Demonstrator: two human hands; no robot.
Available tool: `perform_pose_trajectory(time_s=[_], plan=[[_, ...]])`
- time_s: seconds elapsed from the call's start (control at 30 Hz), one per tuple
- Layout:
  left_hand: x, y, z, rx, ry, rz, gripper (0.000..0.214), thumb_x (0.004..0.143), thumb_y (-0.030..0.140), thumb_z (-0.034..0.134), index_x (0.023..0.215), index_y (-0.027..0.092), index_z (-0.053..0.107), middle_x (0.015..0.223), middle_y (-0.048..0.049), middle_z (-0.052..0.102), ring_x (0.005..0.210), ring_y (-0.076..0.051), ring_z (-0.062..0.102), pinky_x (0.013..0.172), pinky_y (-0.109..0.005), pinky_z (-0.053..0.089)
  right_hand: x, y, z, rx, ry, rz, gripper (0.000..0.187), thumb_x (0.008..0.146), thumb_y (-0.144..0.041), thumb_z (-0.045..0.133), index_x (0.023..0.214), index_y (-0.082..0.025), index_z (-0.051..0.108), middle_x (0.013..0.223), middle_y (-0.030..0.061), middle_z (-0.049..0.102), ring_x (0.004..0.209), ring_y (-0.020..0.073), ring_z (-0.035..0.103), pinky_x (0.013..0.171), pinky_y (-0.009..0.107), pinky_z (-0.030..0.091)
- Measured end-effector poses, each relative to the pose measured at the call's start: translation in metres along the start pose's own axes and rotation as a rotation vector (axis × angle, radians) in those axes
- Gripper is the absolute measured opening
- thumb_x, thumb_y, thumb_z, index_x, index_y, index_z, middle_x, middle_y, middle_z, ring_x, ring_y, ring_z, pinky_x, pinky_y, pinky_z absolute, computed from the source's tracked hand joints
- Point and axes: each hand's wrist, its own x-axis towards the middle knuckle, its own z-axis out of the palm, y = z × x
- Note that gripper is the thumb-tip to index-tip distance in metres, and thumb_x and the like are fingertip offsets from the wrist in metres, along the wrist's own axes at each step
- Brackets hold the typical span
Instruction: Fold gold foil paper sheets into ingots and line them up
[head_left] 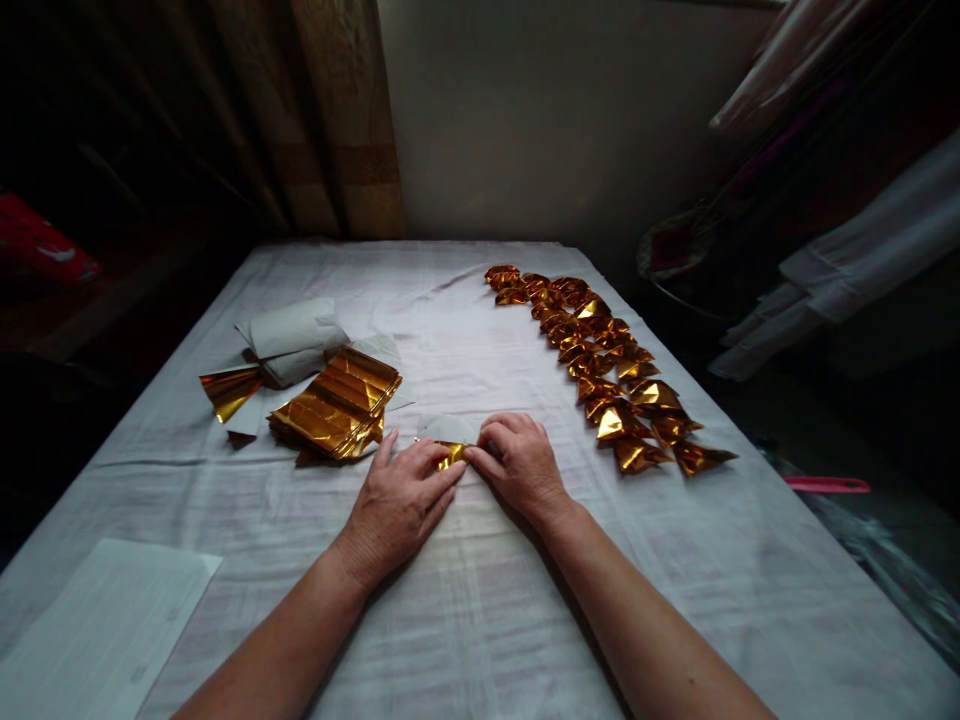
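Both my hands rest on the white cloth-covered table (480, 600) at its middle. My left hand (401, 500) lies with fingers pressed down on a small piece of gold foil paper (454, 455). My right hand (517, 465) has its fingers curled, pinching the same gold paper from the right. The paper's white back side (448, 429) shows just beyond my fingers. Most of the piece is hidden under my fingertips.
A stack of gold foil sheets (337, 405) lies left of my hands, with white wrapping paper (292, 338) and a loose gold piece (227, 390) beside it. Several folded gold pieces (600, 365) run in a row at the right. A white sheet (105, 625) sits front left.
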Motion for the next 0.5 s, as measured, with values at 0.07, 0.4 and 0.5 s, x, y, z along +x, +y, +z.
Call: perform_pose_trajectory(time_s=[0.07,0.4,0.5], plan=[[0.0001,0.0004,-0.0006,0.000,-0.001,0.004,0.030,0.096,0.026,0.053,0.123,0.030,0.065,0.122,-0.0049,0.066,0.116,-0.024,0.059,0.117,-0.060,0.018,0.0002,-0.0013,-0.0011,-0.006,-0.012,0.019,0.017,0.082,-0.034,0.076,0.079,-0.023,0.063,0.094,0.0025,0.069,0.094,0.0223,0.057,0.081,0.034,0.036],[-0.0006,-0.0004,-0.0019,0.008,-0.001,0.014,0.028,0.096,0.027,0.052,0.120,0.029,0.067,0.121,-0.0057,0.067,0.115,-0.024,0.060,0.117,-0.061,0.018,0.0016,0.0002,0.0024,-0.047,-0.009,0.106,0.009,0.090,-0.024,0.065,0.081,-0.023,0.062,0.094,0.0024,0.068,0.096,0.0223,0.056,0.082,0.034,0.035],[-0.0008,0.0003,-0.0007,0.017,0.003,0.007,0.028,0.095,0.026,0.053,0.120,0.029,0.067,0.121,-0.0057,0.067,0.116,-0.025,0.060,0.117,-0.061,0.019,0.0018,0.0004,0.0029,-0.089,-0.011,0.111,0.008,0.090,-0.023,0.063,0.083,-0.023,0.062,0.092,0.0026,0.067,0.094,0.0225,0.055,0.081,0.034,0.035]])
